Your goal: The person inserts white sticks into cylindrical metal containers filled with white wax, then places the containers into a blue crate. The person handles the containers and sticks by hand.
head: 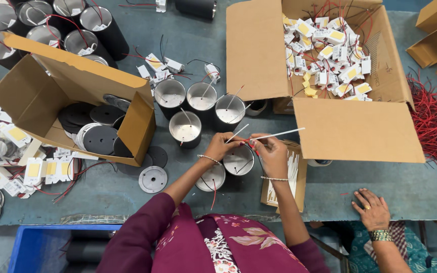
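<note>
The person's maroon sleeves [142, 237] fill the bottom edge, closest to the lens, with both forearms reaching toward 12 o'clock over the blue-grey tabletop [410, 189]. At 2 o'clock stands the largest thing, an open cardboard box [350, 126] heaped with small white-and-yellow driver modules [330, 50]. At 10 o'clock a second cardboard box [67, 86] lies tipped, holding dark round discs [99, 139]. Between the boxes stands a cluster of black cylindrical housings [185, 126] with silvery insides. A flat carton of white sleeves [292, 177] lies just at 3 o'clock of the hands. The left hand [222, 145] and right hand [270, 151] are both pinched narrow, fingertips meeting on a thin white tube [276, 134] and red wire [251, 142], held directly above one housing [238, 161]. At 4 o'clock another person's hand [371, 207] rests flat on the tabletop edge.
</note>
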